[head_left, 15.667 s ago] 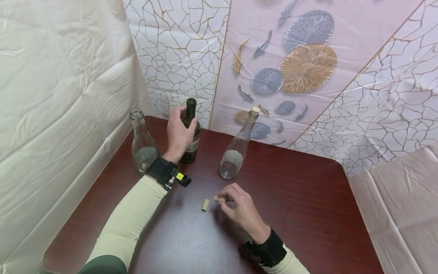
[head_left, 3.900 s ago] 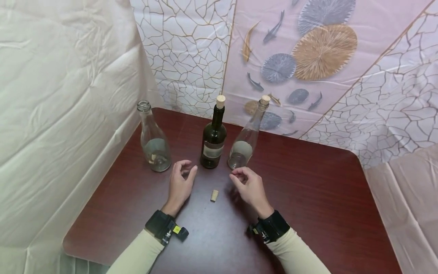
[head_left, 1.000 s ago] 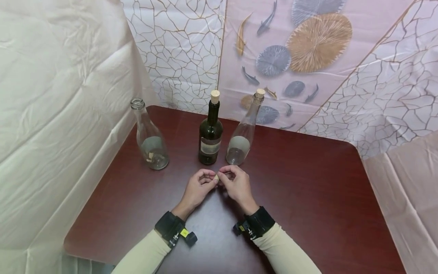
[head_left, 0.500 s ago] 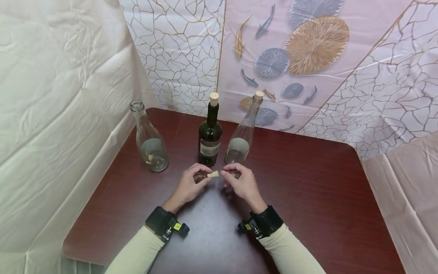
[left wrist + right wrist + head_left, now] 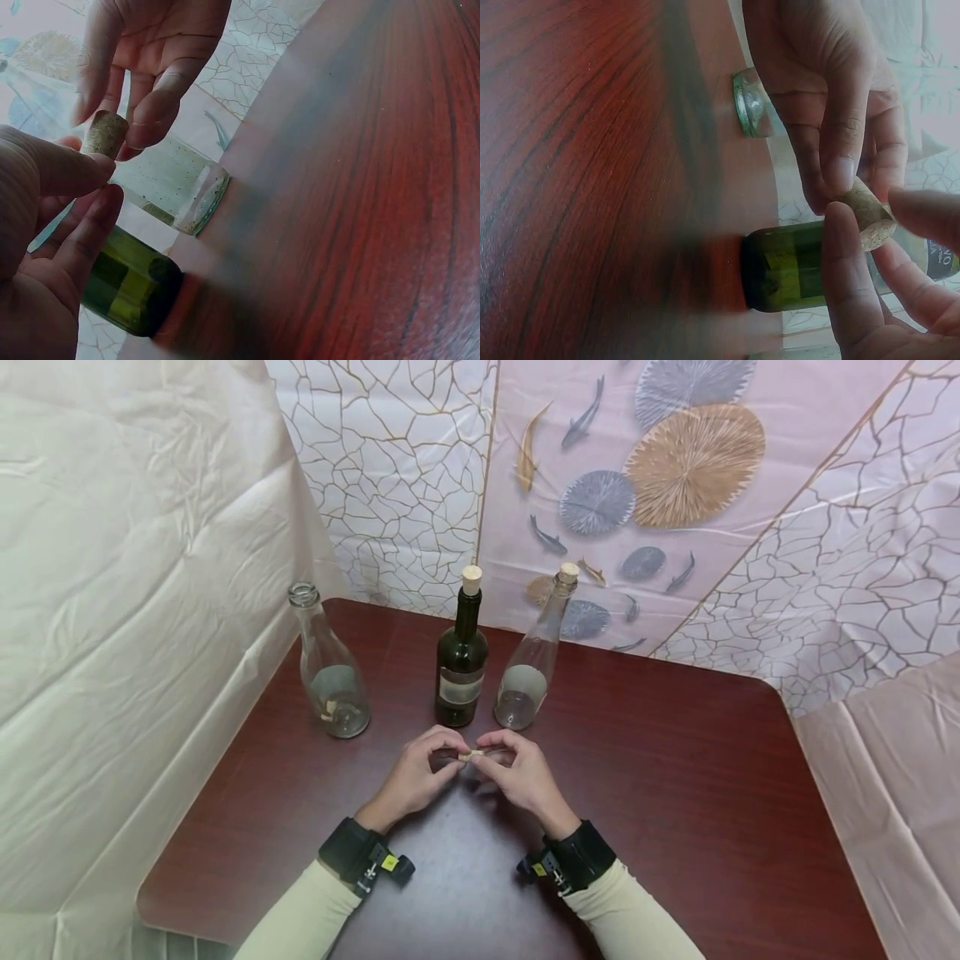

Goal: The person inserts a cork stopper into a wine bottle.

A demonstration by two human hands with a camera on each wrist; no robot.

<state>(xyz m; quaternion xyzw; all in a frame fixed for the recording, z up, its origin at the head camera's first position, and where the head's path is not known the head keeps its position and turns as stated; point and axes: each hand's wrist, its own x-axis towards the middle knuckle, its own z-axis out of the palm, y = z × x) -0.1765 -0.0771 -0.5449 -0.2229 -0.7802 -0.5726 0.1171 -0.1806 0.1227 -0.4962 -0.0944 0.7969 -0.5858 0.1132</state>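
Note:
A small tapered cork (image 5: pixel 470 755) is held just over the table, between both hands. My left hand (image 5: pixel 412 777) pinches one end of it with thumb and fingers. From the other side, the thumb and forefinger of my right hand (image 5: pixel 525 777) close on the far end. In the left wrist view the cork (image 5: pixel 106 133) points up between the two hands; the right wrist view shows its speckled end face (image 5: pixel 878 234). Behind the hands stand a dark green bottle (image 5: pixel 460 652) and a clear bottle (image 5: pixel 525 685), each with a cork in its mouth.
An uncorked clear bottle (image 5: pixel 330 668) stands at the table's left side, with a small beige piece visible low in it. The dark red-brown table (image 5: pixel 660 793) has rounded corners. Patterned cloth (image 5: pixel 405 485) hangs behind it, and plain cloth (image 5: pixel 135 635) hangs at the left.
The green bottle, earlier open and in the left hand, now stands corked. The loose cork left the table; half a second ago only the left hand held it, and the right has since gripped it.

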